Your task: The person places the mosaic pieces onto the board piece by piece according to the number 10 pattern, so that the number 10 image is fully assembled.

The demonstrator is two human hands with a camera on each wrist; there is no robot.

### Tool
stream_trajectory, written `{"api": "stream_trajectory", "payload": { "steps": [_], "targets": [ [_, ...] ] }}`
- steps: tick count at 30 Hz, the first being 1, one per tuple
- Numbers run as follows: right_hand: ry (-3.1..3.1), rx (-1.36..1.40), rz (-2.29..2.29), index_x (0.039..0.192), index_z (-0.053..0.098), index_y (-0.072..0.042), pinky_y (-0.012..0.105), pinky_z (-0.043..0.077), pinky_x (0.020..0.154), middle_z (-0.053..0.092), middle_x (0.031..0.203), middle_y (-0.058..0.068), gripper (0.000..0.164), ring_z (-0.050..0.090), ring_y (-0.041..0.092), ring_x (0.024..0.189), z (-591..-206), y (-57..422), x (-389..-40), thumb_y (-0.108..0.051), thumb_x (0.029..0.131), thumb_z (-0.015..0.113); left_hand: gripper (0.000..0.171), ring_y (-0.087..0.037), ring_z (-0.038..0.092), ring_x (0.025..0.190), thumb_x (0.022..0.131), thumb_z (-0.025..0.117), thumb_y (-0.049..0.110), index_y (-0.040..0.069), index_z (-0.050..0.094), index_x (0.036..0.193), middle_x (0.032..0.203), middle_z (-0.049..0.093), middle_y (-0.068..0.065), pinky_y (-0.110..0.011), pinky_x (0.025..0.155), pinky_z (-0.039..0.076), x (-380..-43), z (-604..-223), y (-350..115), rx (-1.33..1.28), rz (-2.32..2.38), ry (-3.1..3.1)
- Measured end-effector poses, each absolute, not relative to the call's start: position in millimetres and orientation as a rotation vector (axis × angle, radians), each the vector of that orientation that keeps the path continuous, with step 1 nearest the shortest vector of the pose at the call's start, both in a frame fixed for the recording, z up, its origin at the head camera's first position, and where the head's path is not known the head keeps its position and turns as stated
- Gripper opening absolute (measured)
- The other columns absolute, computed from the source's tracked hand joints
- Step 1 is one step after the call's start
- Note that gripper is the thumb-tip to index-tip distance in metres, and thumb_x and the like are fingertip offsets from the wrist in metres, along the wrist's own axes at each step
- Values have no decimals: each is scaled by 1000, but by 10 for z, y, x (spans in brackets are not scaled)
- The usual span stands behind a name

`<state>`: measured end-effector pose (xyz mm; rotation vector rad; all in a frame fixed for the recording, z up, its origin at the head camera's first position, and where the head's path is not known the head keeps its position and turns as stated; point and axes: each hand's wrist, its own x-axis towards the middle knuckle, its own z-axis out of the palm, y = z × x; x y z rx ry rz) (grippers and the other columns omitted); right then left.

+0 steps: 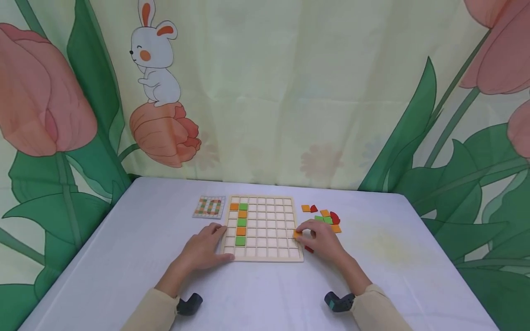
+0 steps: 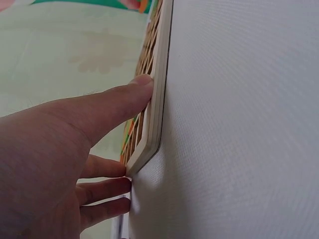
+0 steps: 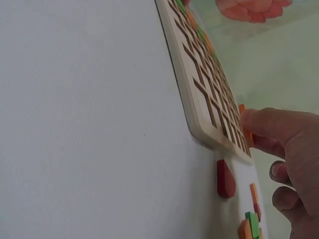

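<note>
Pale wood: the board (image 1: pixel 265 259) lies mid-table, my left hand (image 1: pixel 204 246) spread at its near left corner, touching without clasping; a bump could slide it. Just beyond the right rim, a red wedge (image 3: pixel 226 180) could be knocked by my right hand (image 1: pixel 322 238), which pinches an orange tile (image 1: pixel 296 234) at that edge. I'd drop it if that pinch slackened.

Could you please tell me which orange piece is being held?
The orange piece pinched by the right hand at the board's right edge; no hand grips the others.
</note>
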<state>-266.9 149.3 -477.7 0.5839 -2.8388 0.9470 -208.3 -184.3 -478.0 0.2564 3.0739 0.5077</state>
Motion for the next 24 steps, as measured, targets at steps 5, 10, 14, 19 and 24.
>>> {"api": "stream_trajectory", "payload": {
  "steps": [5,10,14,19,24],
  "targets": [
    [-2830,588,1024,97,76,-24,19,42,59,70,97,-8,16,50,12,73,-4806,1311,-2609,-24,81,79,85,-27,50,124,73,78,53,11,49,141,137,51,-10,-51,95,46,-2086,-4787,-1858,262,509,3075],
    [-2797,636,1074,95,76,-24,18,42,61,70,96,-11,14,51,9,75,-4884,1158,-2538,-23,81,78,85,-27,49,124,74,77,54,11,48,142,138,50,-10,-51,95,45,-2086,-4805,-1856,268,524,3059],
    [-2778,715,1112,95,76,-23,18,46,69,70,98,-11,13,55,9,83,-4917,1019,-2495,-24,83,77,85,-28,49,125,74,76,54,10,48,142,138,50,-11,-53,96,45,-2066,-4803,-1860,255,536,3044],
    [-2772,786,1157,93,75,-22,23,51,83,70,96,-11,10,61,8,95,-4921,857,-2454,-25,84,76,86,-31,48,126,74,76,55,10,48,141,139,49,-12,-55,95,45,-2054,-4806,-1873,248,530,3043],
    [-2770,792,1135,93,75,-22,26,52,89,70,97,-12,9,62,7,99,-4906,749,-2463,-26,84,76,86,-31,49,125,74,75,56,9,48,141,138,49,-13,-55,94,45,-2079,-4787,-1857,286,519,3063]
  ]
}}
